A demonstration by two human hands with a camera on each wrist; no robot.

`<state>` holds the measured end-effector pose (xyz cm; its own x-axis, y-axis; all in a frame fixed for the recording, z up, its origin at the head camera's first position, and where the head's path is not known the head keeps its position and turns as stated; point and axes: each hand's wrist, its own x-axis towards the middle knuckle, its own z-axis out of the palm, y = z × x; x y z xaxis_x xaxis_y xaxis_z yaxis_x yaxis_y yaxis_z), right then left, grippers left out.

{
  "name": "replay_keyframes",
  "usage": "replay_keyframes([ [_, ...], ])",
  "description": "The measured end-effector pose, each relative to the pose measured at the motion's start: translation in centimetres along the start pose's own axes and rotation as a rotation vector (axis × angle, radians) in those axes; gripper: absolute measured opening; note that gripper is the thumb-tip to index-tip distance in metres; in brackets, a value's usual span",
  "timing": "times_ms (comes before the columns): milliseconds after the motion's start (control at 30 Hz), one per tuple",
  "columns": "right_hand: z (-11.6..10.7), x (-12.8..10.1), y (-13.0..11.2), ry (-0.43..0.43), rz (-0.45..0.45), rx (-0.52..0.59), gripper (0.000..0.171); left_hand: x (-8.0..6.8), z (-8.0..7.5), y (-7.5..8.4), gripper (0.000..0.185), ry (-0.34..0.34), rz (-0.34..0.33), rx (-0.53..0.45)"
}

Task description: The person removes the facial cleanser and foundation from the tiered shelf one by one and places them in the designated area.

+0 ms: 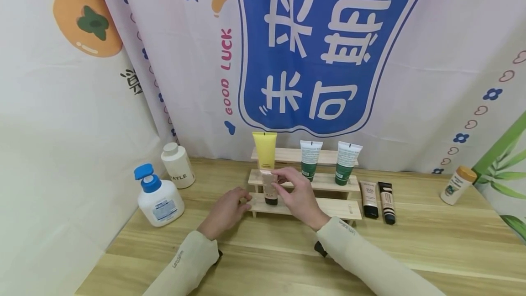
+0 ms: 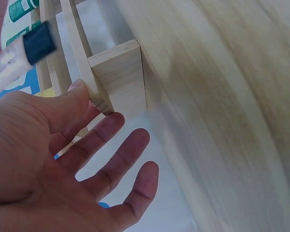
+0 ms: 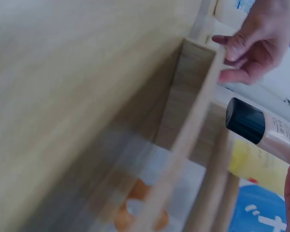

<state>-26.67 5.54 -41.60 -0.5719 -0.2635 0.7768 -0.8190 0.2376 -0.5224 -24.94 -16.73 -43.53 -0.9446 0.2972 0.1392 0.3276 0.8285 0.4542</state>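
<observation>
- Far left of our L hand: a white pump bottle (image 1: 159, 198) w/ blue top, and behind it a white bottle (image 1: 178, 165), both on the table (image 1: 431, 241).
- Our L hand (image 1: 225, 211) sits at the left end of the rack (image 1: 337, 208). Fingers are straight and spread, holding nothing; the thumb presses the rack's end board, seen close in the L wrist view (image 2: 63, 159).
- Just right of that hand, our R hand (image 1: 297, 195) pinches the top of a beige tube (image 1: 269, 188) betw. thumb and fingertips. Tube is upright, black cap down, at the lowest step of the rack; we can't tell if the cap touches the step.
- R wrist view shows the tube (image 3: 266, 128) w/ cap toward the rack's end, and the L hand (image 3: 253, 41) beyond it.
- Behind both hands: a yellow tube (image 1: 265, 150) stands on the rack, just above the beige one.
- Right of our R hand, on the rack: two green-and-white tubes (image 1: 310, 159) (image 1: 346, 161), side by side, caps down.
- Further right, off the rack on the table: a beige tube w/ black cap (image 1: 369, 199) and a black-and-beige one (image 1: 386, 202), lying just beside each other.
- Far right: a small bottle w/ orange cap (image 1: 457, 185), well apart from the hands.
</observation>
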Motion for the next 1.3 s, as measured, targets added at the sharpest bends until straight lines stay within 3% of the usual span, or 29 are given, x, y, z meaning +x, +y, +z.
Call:
replay_keyframes([
  [200, -2.9, 0.4, -2.1, 0.034, -0.090, -0.022, 0.037, -0.2, -0.1, 0.0, 0.017, 0.010, -0.004, -0.010],
  [400, -7.4, 1.0, -4.7, 0.068, -0.223, -0.070, 0.044, -0.3, 0.1, 0.0, 0.017, 0.011, -0.003, -0.004],
  [500, -9.7, 1.0, -5.5, 0.079, -0.231, -0.107, 0.046, -0.2, 0.1, -0.1, 0.017, 0.012, -0.005, -0.003],
  [767, -15.2, -1.0, -3.6, 0.112, -0.204, -0.202, 0.051, -0.3, 0.2, -0.1, 0.016, 0.028, 0.016, -0.002],
  [1100, -21.8, -3.5, -1.1, 0.109, 0.055, -0.508, 0.049, -0.3, 0.0, 0.1, 0.017, 0.022, 0.004, -0.013],
  [1200, -23.6, -4.4, 0.2, 0.058, 0.226, -0.555, 0.044, -0.3, 0.0, 0.1, 0.017, 0.021, 0.001, -0.008],
  [1300, -25.4, -5.5, 2.0, -0.056, 0.432, -0.584, 0.040, -0.2, 0.0, 0.2, 0.017, 0.018, 0.001, 0.000],
])
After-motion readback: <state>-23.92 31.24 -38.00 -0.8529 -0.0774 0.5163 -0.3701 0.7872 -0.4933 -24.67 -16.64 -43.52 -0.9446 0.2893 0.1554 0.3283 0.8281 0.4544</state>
